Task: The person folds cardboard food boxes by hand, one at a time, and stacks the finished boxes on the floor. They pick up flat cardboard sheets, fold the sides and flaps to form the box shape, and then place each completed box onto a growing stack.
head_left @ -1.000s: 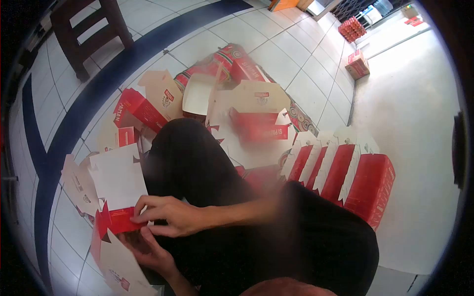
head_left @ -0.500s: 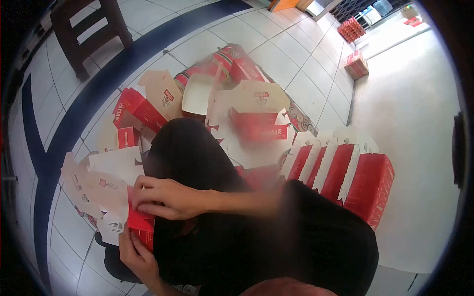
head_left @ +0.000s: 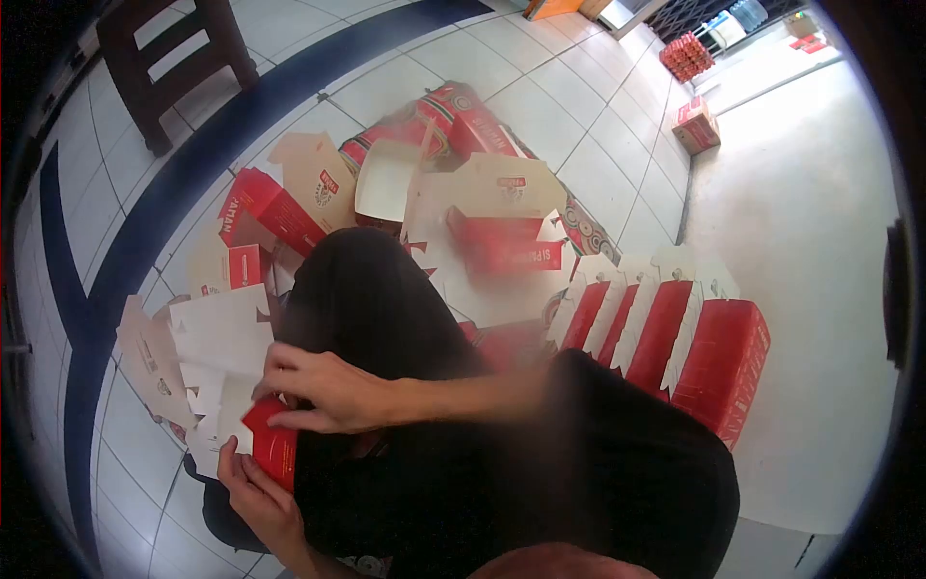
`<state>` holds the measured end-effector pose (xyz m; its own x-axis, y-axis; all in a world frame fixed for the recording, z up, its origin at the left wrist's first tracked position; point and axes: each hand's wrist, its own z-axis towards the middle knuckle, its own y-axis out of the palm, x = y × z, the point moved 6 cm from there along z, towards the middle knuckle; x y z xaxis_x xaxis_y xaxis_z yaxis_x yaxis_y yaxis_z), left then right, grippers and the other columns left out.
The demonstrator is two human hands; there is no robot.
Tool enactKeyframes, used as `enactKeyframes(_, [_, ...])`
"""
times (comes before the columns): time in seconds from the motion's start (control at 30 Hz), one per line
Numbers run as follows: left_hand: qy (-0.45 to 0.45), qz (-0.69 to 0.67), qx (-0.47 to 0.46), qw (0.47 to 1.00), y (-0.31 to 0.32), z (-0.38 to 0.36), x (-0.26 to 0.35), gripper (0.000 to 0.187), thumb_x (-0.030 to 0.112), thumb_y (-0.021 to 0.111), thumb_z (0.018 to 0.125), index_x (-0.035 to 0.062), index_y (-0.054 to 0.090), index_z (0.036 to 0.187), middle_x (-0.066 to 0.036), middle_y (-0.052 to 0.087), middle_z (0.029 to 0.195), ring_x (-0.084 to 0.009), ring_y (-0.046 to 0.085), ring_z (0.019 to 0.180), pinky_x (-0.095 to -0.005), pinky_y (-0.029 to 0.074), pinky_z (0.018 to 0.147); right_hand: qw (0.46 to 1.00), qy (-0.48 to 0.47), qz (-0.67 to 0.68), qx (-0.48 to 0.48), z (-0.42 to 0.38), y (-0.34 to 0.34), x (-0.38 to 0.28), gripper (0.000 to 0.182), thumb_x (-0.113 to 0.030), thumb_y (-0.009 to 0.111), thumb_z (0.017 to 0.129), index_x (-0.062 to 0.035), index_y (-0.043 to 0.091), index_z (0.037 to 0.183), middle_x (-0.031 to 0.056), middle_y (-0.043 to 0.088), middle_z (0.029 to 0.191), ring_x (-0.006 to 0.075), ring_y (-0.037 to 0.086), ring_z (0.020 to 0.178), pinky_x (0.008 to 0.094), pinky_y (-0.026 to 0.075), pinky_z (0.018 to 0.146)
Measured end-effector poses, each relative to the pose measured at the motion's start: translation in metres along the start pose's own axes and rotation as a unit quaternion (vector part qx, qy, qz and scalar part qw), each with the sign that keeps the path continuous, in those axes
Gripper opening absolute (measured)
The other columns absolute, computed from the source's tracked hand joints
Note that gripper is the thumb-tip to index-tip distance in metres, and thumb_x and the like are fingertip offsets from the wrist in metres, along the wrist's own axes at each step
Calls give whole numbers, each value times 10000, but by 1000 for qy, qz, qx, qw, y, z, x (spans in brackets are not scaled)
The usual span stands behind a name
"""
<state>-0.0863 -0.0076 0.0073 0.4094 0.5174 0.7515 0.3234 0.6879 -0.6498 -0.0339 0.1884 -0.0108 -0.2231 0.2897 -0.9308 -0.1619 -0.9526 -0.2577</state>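
A partly folded red-and-white cardboard food box (head_left: pixel 275 449) lies by my left thigh, its white inner side (head_left: pixel 227 333) spread out to the left. My left hand (head_left: pixel 258 497) grips the box's lower edge, thumb and fingers bent around the cardboard. Across my lap reaches my right hand (head_left: pixel 323 386), fingers curled and pinching the top of the red side panel. Part of the panel is hidden under those fingers.
Flat and half-folded boxes (head_left: pixel 511 193) lie on a patterned red mat (head_left: pixel 593 232) ahead. Several folded boxes (head_left: pixel 719 362) stand in a row at right beside a pale wall (head_left: pixel 791 241). A dark chair (head_left: pixel 183 68) stands at upper left; a carton (head_left: pixel 696 125) sits farther off.
A pale flap with a printed logo beside my right hand no longer shows, and more of the white inside is visible. The red panel stands turned, and my left hand has shifted slightly left.
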Motion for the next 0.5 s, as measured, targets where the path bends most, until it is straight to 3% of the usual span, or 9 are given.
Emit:
enactKeyframes(0.03, [-4, 13, -14, 1000, -1, 1, 0, 337, 69, 448, 1111, -13, 489, 1435, -302, 677, 1096, -406, 676, 932, -429, 528, 843, 996, 33, 38, 72, -2, -3, 4, 348, -165, 783, 935, -42, 661, 1237, 139, 535, 1168, 311, 670, 850, 400, 563, 767])
enactKeyframes(0.1, [-10, 27, -26, 999, -1, 3, -5, 328, 31, 476, 1095, -36, 490, 1415, -329, 677, 1094, -418, 681, 910, -417, 538, 840, 996, 63, 36, 58, -6, -3, 0, 332, -134, 792, 921, -46, 682, 1221, 142, 542, 1140, 317, 680, 873, 394, 579, 781])
enactKeyframes(0.17, [-6, 31, -24, 999, -2, 0, -18, 304, 42, 513, 1082, -37, 537, 1374, -319, 679, 1058, -438, 688, 899, -422, 548, 829, 999, -19, -38, 2, -8, 5, -5, 310, -138, 801, 912, -50, 707, 1194, 140, 570, 1111, 319, 687, 893, 397, 587, 791])
enactKeyframes(0.23, [112, 115, 17, 987, 3, 0, -13, 262, 39, 570, 1054, -32, 594, 1306, -295, 690, 1025, -433, 704, 893, -437, 558, 801, 998, -47, -33, -18, -7, 3, 0, 309, -156, 805, 908, -61, 720, 1190, 137, 616, 1123, 319, 699, 949, 398, 591, 804])
enactKeyframes(0.3, [59, 70, -6, 996, 5, -1, -6, 228, 0, 619, 1008, -16, 636, 1236, -259, 705, 1004, -424, 700, 854, -462, 559, 760, 998, -12, -8, -60, -3, 3, 4, 317, -170, 789, 911, -68, 749, 1208, 149, 633, 1147, 330, 712, 982, 425, 593, 862])
enactKeyframes(0.4, [137, 106, -18, 985, 3, 0, 7, 267, -15, 670, 974, 21, 623, 1234, -192, 715, 993, -386, 699, 832, -432, 550, 756, 994, 11, -13, -111, 1, 4, 15, 342, -125, 797, 894, -56, 749, 1225, 157, 650, 1106, 345, 690, 1010, 417, 570, 880])
enactKeyframes(0.43, [154, 104, -27, 982, 4, 4, 12, 276, -24, 690, 952, 31, 624, 1214, -178, 717, 988, -388, 692, 815, -431, 545, 728, 993, 12, -18, -115, 7, 1, 15, 307, -102, 779, 905, -36, 752, 1203, 154, 665, 1082, 326, 695, 1021, 413, 560, 885])
enactKeyframes(0.5, [206, 80, -14, 975, -1, 7, 24, 307, -28, 752, 880, 66, 664, 1159, -98, 715, 919, -302, 649, 700, -401, 500, 631, 995, 42, 30, -85, 12, -4, 18, 231, -59, 781, 898, -38, 774, 1127, 115, 656, 1011, 253, 678, 942, 369, 550, 848])
